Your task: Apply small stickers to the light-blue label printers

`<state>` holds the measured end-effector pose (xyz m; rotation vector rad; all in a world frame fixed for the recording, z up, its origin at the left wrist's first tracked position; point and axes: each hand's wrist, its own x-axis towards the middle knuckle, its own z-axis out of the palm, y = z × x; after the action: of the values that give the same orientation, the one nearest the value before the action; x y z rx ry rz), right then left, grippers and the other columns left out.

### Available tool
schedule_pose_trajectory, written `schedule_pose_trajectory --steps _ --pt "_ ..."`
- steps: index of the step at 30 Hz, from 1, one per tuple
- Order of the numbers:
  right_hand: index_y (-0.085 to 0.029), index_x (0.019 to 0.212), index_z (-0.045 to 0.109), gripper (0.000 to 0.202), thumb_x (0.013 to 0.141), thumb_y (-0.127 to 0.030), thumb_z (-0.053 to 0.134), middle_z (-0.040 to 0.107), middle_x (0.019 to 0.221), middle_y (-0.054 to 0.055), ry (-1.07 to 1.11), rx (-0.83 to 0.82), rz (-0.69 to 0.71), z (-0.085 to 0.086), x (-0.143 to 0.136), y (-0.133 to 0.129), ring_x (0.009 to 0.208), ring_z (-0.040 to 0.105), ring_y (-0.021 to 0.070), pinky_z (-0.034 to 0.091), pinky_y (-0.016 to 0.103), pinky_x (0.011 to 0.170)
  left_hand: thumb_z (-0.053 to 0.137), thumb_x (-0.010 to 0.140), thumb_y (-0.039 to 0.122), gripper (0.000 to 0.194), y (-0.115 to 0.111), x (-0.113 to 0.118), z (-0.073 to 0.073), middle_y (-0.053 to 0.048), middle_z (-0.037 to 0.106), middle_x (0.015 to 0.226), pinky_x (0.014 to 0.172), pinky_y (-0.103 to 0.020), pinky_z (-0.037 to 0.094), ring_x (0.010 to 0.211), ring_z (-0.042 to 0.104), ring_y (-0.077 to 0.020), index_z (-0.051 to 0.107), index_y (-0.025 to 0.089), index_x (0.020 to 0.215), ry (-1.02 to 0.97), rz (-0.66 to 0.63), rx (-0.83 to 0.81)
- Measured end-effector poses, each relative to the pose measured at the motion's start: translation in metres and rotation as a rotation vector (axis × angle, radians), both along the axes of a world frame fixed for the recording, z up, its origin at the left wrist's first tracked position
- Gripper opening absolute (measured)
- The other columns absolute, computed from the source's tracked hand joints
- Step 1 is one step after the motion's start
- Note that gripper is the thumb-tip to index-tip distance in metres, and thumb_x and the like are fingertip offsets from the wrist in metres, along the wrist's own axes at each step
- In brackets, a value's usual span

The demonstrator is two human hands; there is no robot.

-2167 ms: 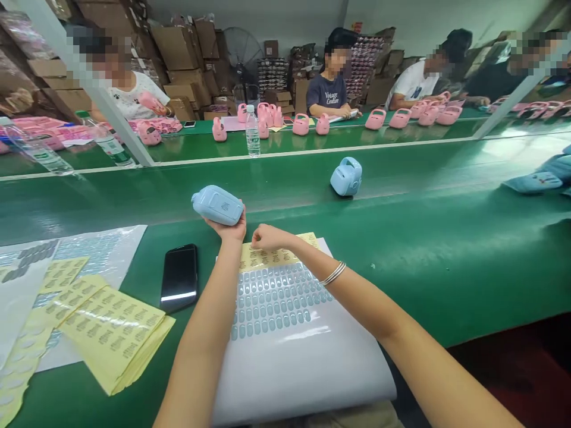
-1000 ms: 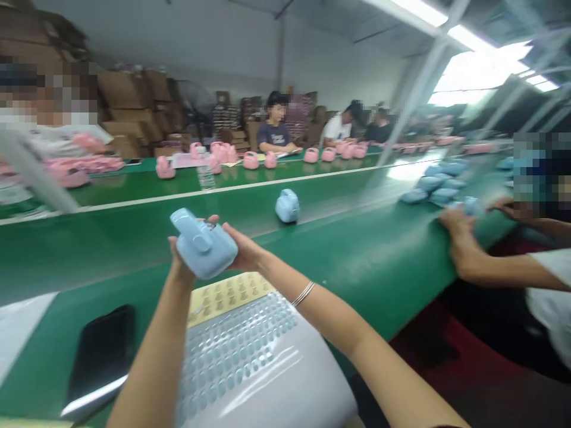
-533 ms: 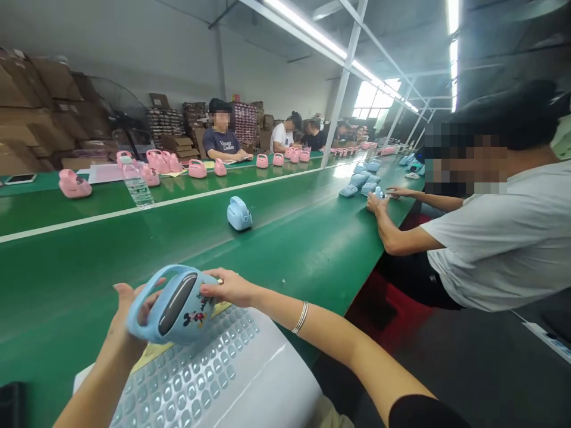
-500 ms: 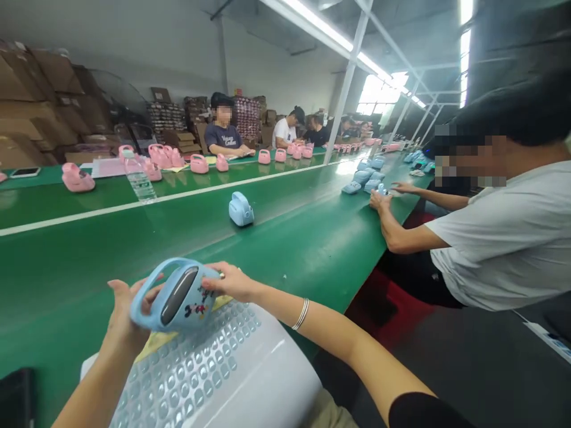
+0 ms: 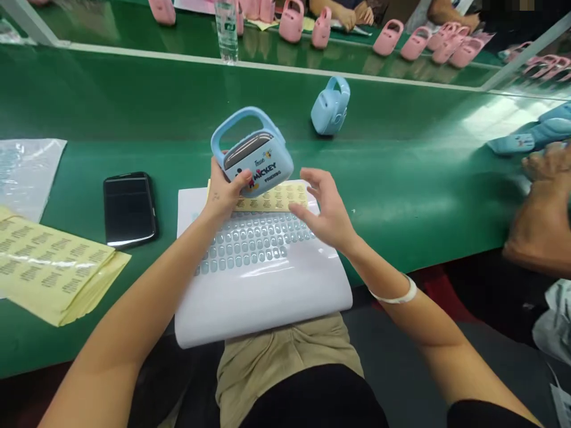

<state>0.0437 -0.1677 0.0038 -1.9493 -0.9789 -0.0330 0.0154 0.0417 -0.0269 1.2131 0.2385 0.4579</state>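
Observation:
My left hand (image 5: 224, 189) is closed on the lower left side of a light blue device with a carry handle (image 5: 272, 160), thumb on its printed face. The handle points up, a dark glossy strip shows below it, and cartoon figures and "Mickey" lettering are on the face. Just right of the device, my right hand (image 5: 329, 213) is empty, with fingers apart. Beneath both hands lies a white sheet (image 5: 267, 300) with rows of small clear oval stickers (image 5: 250, 245). A yellow label sheet (image 5: 289, 195) lies at its far edge.
A second blue device (image 5: 329, 110) stands farther back. To the left are a black phone-like device (image 5: 129, 208), folded yellow label sheets (image 5: 57, 261) and a plastic bag (image 5: 33, 169). Beyond the white strip stand pink devices (image 5: 292, 22) and a water bottle (image 5: 227, 32). A co-worker's hands (image 5: 546, 169) are at right.
My right hand has let go of the blue device and is now apart from it, fingers spread. My left hand now grips it, its printed face turned towards me. The view has tilted down.

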Motion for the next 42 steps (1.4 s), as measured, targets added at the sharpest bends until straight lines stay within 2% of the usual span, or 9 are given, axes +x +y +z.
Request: schedule_pose_trajectory --steps 4,6,9,14,19,26,33,38,42 --pt "-0.014 0.13 0.043 0.045 0.091 -0.036 0.047 0.048 0.132 0.015 -0.219 -0.326 0.325 -0.023 -0.039 -0.029 0.129 0.039 0.0265 0.039 0.048 0.104 0.078 0.057 0.041 0.058 0.0 -0.001 -0.003 0.005 0.063 0.1 0.083 -0.031 0.05 0.102 0.06 -0.0194 0.047 0.025 0.103 -0.084 -0.077 0.032" --pt "-0.01 0.13 0.045 0.044 0.093 -0.034 0.044 0.044 0.137 0.017 -0.28 -0.466 0.362 -0.036 -0.051 -0.034 0.132 0.035 0.0279 0.037 0.05 0.105 0.079 0.057 0.037 0.057 -0.003 -0.001 -0.008 0.004 0.064 0.095 0.078 -0.029 0.05 0.097 0.061 -0.0184 0.047 0.023 0.102 -0.048 -0.084 0.069" --pt "-0.01 0.13 0.046 0.044 0.093 -0.032 0.044 0.042 0.139 0.016 -0.329 -0.536 0.335 -0.044 -0.062 -0.039 0.133 0.034 0.0262 0.036 0.049 0.106 0.079 0.057 0.038 0.059 -0.01 -0.005 -0.013 0.001 0.065 0.088 0.074 -0.03 0.052 0.092 0.064 -0.0212 0.046 0.022 0.103 -0.022 -0.076 0.071" --pt "-0.009 0.121 0.056 0.04 0.091 -0.034 0.048 0.054 0.128 0.015 -0.348 -0.422 0.281 -0.039 -0.096 -0.058 0.125 0.045 0.0242 0.044 0.043 0.1 0.082 0.056 0.041 0.058 -0.032 -0.042 -0.016 -0.003 0.063 0.093 0.079 -0.035 0.054 0.099 0.061 -0.0269 0.048 0.022 0.099 -0.005 0.006 -0.135" --pt "-0.013 0.104 0.065 0.028 0.09 -0.033 0.053 0.066 0.111 0.011 -0.43 -0.305 0.221 -0.039 -0.122 -0.068 0.112 0.057 0.0226 0.05 0.036 0.088 0.082 0.057 0.036 0.058 -0.047 -0.076 -0.011 -0.003 0.06 0.099 0.085 -0.036 0.052 0.111 0.055 -0.0286 0.047 0.022 0.101 0.022 -0.004 -0.209" --pt "-0.016 0.083 0.067 0.012 0.088 -0.022 0.058 0.071 0.097 0.005 -0.638 -0.26 0.227 -0.039 -0.113 -0.057 0.096 0.064 0.0206 0.05 0.029 0.063 0.082 0.052 0.048 0.063 -0.045 -0.075 -0.004 -0.004 0.062 0.096 0.084 -0.036 0.053 0.111 0.055 -0.0303 0.048 0.021 0.097 0.056 -0.061 -0.236" --pt "-0.017 0.091 0.066 0.019 0.088 -0.034 0.057 0.069 0.101 0.006 -0.598 -0.253 0.276 -0.044 -0.108 -0.059 0.1 0.062 0.0204 0.052 0.035 0.074 0.078 0.052 0.055 0.07 -0.039 -0.077 -0.001 -0.006 0.065 0.096 0.077 -0.033 0.056 0.1 0.061 -0.0283 0.051 0.022 0.107 0.114 -0.103 -0.222" --pt "-0.019 0.082 0.067 0.007 0.084 -0.02 0.061 0.07 0.096 0.004 -0.73 -0.155 0.245 -0.053 -0.11 -0.054 0.095 0.065 0.0207 0.055 0.032 0.066 0.077 0.054 0.056 0.07 -0.037 -0.081 -0.001 -0.006 0.066 0.095 0.072 -0.034 0.058 0.092 0.064 -0.0274 0.052 0.024 0.11 0.137 -0.142 -0.194" --pt "-0.02 0.084 0.063 0.019 0.093 -0.021 0.047 0.072 0.086 0.001 -0.48 -0.024 0.217 -0.037 -0.099 -0.048 0.081 0.068 0.0152 0.056 0.028 0.062 0.078 0.052 0.055 0.068 -0.035 -0.084 0.0 -0.006 0.066 0.097 0.068 -0.034 0.058 0.085 0.065 -0.0257 0.054 0.026 0.108 0.158 -0.165 -0.164"
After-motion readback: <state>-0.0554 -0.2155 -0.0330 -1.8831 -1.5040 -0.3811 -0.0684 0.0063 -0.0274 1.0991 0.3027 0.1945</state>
